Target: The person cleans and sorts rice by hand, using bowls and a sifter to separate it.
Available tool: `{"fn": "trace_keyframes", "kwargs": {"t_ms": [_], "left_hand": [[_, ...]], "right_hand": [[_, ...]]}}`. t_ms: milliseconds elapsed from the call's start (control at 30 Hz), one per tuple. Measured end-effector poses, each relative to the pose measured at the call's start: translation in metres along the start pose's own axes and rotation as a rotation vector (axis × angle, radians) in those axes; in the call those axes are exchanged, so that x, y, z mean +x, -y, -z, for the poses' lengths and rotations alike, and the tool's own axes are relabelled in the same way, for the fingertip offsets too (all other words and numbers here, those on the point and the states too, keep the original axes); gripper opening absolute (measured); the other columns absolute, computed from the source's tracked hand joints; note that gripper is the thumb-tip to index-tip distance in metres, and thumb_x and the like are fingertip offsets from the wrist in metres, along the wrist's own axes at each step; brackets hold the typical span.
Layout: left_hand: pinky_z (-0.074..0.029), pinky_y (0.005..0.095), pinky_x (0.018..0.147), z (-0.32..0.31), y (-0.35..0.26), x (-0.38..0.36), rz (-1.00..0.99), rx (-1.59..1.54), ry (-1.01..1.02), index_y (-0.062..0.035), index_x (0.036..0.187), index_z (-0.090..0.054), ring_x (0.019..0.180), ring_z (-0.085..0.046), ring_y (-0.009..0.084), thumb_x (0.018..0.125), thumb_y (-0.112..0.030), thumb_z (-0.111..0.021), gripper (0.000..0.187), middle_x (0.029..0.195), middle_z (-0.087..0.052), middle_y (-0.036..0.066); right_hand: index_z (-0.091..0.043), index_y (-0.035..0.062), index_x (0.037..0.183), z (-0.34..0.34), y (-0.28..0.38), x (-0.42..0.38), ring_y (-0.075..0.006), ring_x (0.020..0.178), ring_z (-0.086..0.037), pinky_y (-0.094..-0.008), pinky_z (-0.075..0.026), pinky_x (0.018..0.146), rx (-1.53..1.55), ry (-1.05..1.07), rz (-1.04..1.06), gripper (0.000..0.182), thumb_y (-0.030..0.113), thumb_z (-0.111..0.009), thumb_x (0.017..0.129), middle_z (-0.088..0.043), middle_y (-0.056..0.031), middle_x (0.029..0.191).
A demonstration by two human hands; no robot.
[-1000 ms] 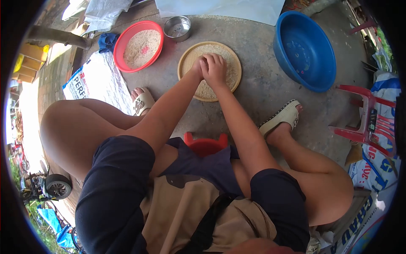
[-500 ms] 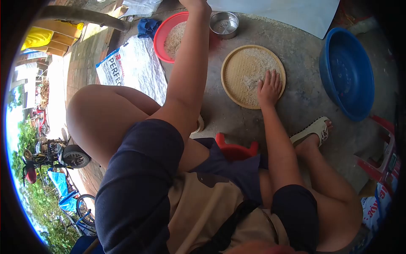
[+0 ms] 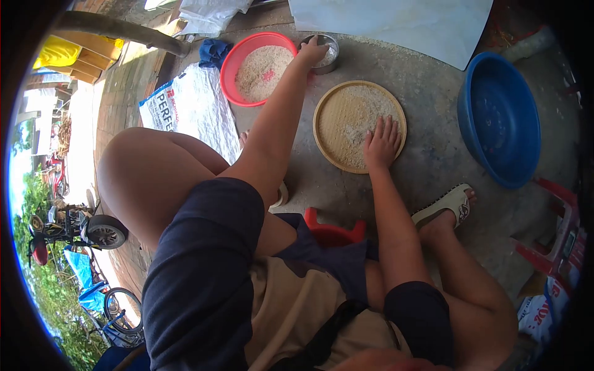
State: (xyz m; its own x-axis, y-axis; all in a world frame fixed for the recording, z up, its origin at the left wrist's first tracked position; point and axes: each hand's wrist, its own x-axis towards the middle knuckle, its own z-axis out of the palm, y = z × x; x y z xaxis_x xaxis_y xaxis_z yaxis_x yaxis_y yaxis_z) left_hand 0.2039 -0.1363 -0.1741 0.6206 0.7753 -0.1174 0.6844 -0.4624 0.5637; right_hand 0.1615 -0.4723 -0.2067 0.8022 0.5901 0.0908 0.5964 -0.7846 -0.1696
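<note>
My left hand (image 3: 314,52) is at the left rim of a small round metal bowl (image 3: 333,60), its fingers bent over the edge; it appears to grip the bowl, though part of the grip is hidden. Beside it is a pink-red basin (image 3: 228,79) holding pale grains (image 3: 265,65). My right hand (image 3: 382,146) lies with fingers spread on the right part of a round woven tray (image 3: 331,120), touching pale grains scattered there.
A large blue basin (image 3: 501,123) stands at the right. A white printed sack (image 3: 198,102) and blue cloth (image 3: 214,53) lie at the left. A red stool (image 3: 334,234) is near my legs, a pale sheet (image 3: 396,25) at the top, and a red chair frame (image 3: 557,232) at lower right.
My left hand has come into view from beyond the top edge and is now at the metal bowl. My right hand stays on the tray. The whole view has shifted slightly.
</note>
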Motion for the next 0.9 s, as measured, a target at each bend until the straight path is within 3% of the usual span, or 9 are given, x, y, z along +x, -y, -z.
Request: {"fn": "trace_keyframes", "kwargs": {"t_ms": [100,167,267,333,367,433,467,567,900], "left_hand": [[-0.044,0.0410,0.092,0.027,-0.050,-0.050,-0.040,0.285,-0.090,-0.0069,0.134,-0.038,0.113,-0.052,0.0353,0.081,-0.035,-0.051,0.061,0.131,-0.041,0.028],[-0.045,0.0421,0.091,0.031,-0.087,-0.082,-0.179,0.129,-0.039,-0.0078,0.129,-0.046,0.108,-0.055,0.0361,0.079,-0.031,-0.051,0.056,0.125,-0.049,0.025],[-0.052,0.0405,0.071,0.060,-0.192,-0.178,-0.495,-0.307,0.244,-0.0079,0.085,-0.069,0.077,-0.065,0.0302,0.081,-0.030,-0.055,0.027,0.078,-0.067,0.014],[-0.045,0.0399,0.051,0.124,-0.251,-0.274,-0.937,-0.486,0.307,-0.0060,0.063,-0.059,0.056,-0.057,0.0316,0.083,-0.031,-0.057,0.032,0.057,-0.057,0.011],[-0.044,0.0392,0.049,0.153,-0.265,-0.312,-1.102,-0.635,0.371,-0.0067,0.060,-0.058,0.056,-0.057,0.0318,0.080,-0.033,-0.059,0.033,0.056,-0.056,0.011],[-0.042,0.0359,0.044,0.207,-0.276,-0.366,-1.366,-0.577,0.310,-0.0072,0.054,-0.053,0.048,-0.056,0.0247,0.077,-0.040,-0.061,0.041,0.049,-0.052,0.006],[-0.044,0.0376,0.043,0.237,-0.275,-0.376,-1.358,-0.632,0.546,-0.0042,0.059,-0.062,0.053,-0.061,0.0221,0.072,-0.021,-0.065,0.022,0.057,-0.059,0.009],[-0.044,0.0381,0.046,0.273,-0.267,-0.384,-1.455,-0.994,0.604,-0.0083,0.061,-0.059,0.054,-0.056,0.0279,0.071,-0.024,-0.057,0.018,0.060,-0.058,0.008],[-0.039,0.0318,0.043,0.270,-0.235,-0.406,-1.632,-1.076,0.045,-0.0073,0.056,-0.056,0.052,-0.055,0.0192,0.071,-0.015,-0.063,0.018,0.058,-0.056,0.005]], "right_hand": [[-0.032,0.0131,0.139,0.000,0.001,0.000,-0.0289,0.136,-0.021,-0.0453,-0.017,0.109,0.003,-0.006,0.000,0.053,0.036,-0.041,0.092,-0.025,-0.0094,0.147],[-0.033,0.0126,0.139,-0.001,0.001,-0.001,-0.0294,0.135,-0.022,-0.0456,-0.017,0.109,0.014,-0.017,0.000,0.053,0.035,-0.041,0.092,-0.026,-0.0100,0.147],[-0.034,0.0119,0.138,0.001,0.002,-0.001,-0.0297,0.134,-0.024,-0.0456,-0.019,0.109,0.005,-0.026,0.006,0.053,0.034,-0.043,0.091,-0.027,-0.0104,0.146],[-0.038,0.0109,0.135,0.003,0.003,0.012,-0.0324,0.132,-0.028,-0.0483,-0.022,0.106,-0.198,0.195,0.015,0.051,0.031,-0.046,0.089,-0.032,-0.0128,0.143],[-0.035,0.0105,0.137,0.007,0.005,0.001,-0.0309,0.133,-0.026,-0.0473,-0.020,0.108,-0.010,-0.017,0.028,0.053,0.032,-0.046,0.089,-0.028,-0.0128,0.145],[-0.035,0.0101,0.137,-0.001,0.004,-0.002,-0.0315,0.134,-0.024,-0.0476,-0.019,0.108,0.001,-0.034,0.032,0.054,0.032,-0.047,0.089,-0.028,-0.0132,0.145],[-0.035,0.0101,0.137,-0.002,0.005,-0.001,-0.0316,0.134,-0.023,-0.0474,-0.019,0.108,0.004,-0.032,0.031,0.054,0.033,-0.047,0.089,-0.027,-0.0131,0.145],[-0.032,0.0108,0.138,-0.001,0.005,-0.004,-0.0310,0.136,-0.020,-0.0470,-0.019,0.108,-0.010,-0.003,0.048,0.055,0.033,-0.046,0.090,-0.025,-0.0122,0.146],[-0.027,0.0115,0.141,0.030,0.033,0.009,-0.0313,0.138,-0.013,-0.0462,-0.013,0.111,0.068,0.319,-0.208,0.060,0.031,-0.048,0.088,-0.017,-0.0112,0.149]]}}
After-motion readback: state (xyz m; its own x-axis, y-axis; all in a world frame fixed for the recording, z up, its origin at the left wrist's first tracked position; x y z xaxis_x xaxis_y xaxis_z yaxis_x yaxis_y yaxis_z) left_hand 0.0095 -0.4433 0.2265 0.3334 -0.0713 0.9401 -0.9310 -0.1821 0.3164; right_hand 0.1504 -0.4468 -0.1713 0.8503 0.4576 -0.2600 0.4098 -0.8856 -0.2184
